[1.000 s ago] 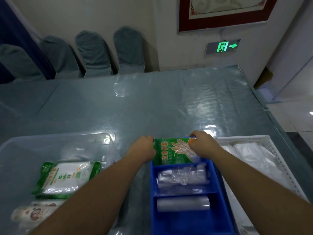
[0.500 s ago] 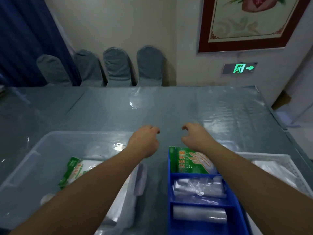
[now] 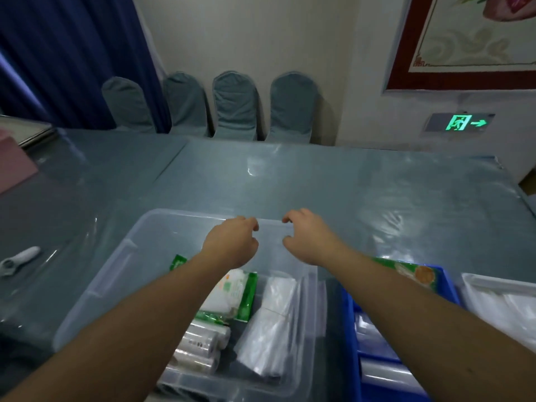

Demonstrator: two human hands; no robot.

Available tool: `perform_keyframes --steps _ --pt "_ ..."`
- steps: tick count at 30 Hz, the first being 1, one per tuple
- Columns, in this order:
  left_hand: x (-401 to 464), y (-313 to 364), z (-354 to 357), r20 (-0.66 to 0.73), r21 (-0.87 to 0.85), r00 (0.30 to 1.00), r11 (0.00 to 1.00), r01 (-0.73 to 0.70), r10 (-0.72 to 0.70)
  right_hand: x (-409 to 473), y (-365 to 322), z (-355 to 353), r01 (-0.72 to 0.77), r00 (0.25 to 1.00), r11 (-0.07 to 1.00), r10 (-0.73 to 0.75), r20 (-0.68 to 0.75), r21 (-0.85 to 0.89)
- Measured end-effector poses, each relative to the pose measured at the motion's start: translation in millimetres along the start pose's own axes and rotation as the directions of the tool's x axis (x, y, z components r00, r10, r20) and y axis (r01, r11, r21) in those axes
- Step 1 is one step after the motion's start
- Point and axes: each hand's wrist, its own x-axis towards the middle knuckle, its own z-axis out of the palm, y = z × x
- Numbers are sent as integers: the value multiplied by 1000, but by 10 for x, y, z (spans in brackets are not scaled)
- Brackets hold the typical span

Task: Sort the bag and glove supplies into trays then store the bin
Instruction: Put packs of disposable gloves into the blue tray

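Note:
A clear plastic bin [image 3: 116, 274] stands in front of me. It holds a green-and-white pack [image 3: 232, 294], several clear rolls [image 3: 200, 346] and flat clear bags [image 3: 269, 338]. My left hand [image 3: 232, 245] and my right hand [image 3: 307, 236] hover over the bin's far rim, fingers loosely curled and apart, holding nothing. To the right is a blue divided tray [image 3: 349, 329]; a green glove pack [image 3: 414, 274] lies in its far compartment and clear rolls [image 3: 383, 372] in the nearer ones. My right forearm hides part of that tray. A white tray [image 3: 470, 281] sits at the far right.
The table [image 3: 319, 181] has a shiny blue-grey plastic cover. A white handled tool [image 3: 17, 259] lies at the left, with a pink box [image 3: 14, 166] beyond it. Covered chairs [image 3: 235, 105] line the wall behind the table.
Both hands let go of the green glove pack in the blue tray and moved left, over the clear bin. My view swung left and up.

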Motion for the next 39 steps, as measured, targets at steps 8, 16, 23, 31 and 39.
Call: perform_keyframes --steps 8,16,23,31,39 --pt "-140 -1059 283 195 41 976 995 94 -101 268 -518 855 -149 963 989 145 229 2" --pt "-228 -1681 750 343 114 926 986 124 -156 318 -611 1645 -268 886 958 288 363 -107" --pt "-194 -1871 1059 468 43 870 987 153 -156 423 -575 2065 -462 809 886 398 433 48" --pt "-158 -1943 1178 526 -45 838 979 197 -144 557 -640 2335 -718 690 607 558 460 341" --pt "-137 -1961 1150 524 -98 844 976 196 -117 619 -651 2265 -713 676 299 534 508 634"
